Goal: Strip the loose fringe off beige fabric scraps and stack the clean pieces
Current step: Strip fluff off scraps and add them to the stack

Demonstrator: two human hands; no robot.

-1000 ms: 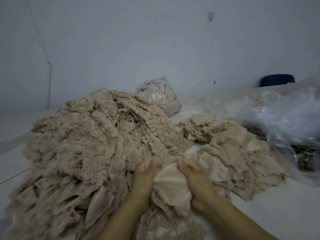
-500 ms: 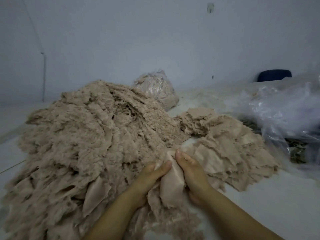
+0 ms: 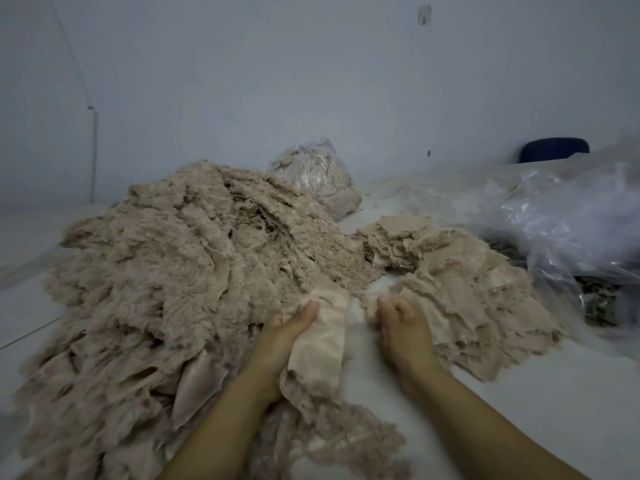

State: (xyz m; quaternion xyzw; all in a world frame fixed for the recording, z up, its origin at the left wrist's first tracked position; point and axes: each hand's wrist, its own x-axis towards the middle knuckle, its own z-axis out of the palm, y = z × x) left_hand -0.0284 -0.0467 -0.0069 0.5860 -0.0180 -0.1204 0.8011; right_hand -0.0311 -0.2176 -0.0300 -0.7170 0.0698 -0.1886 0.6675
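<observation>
My left hand (image 3: pixel 287 336) grips a smooth beige scrap (image 3: pixel 320 344), thumb on top; the piece hangs down over the palm. My right hand (image 3: pixel 403 327) is curled into a fist a short gap to the right, and a wisp of loose fringe (image 3: pixel 370 303) shows at its left side. A big heap of fringed beige scraps (image 3: pixel 156 289) fills the left. The lower stack of flatter pieces (image 3: pixel 467 282) lies just right of my right hand. Stripped fringe (image 3: pixel 349 441) lies on the white surface between my forearms.
A clear bag stuffed with beige scraps (image 3: pixel 311 174) stands behind the heap. Crumpled clear plastic bags (image 3: pixel 571 230) lie at the right, with dark scraps under them. A dark blue object (image 3: pixel 554 150) sits by the pale wall. White surface (image 3: pixel 519 403) shows at the lower right.
My hands have pulled apart: the right one left the scrap and moved right as a fist, the left one keeps the scrap. The view tilted slightly.
</observation>
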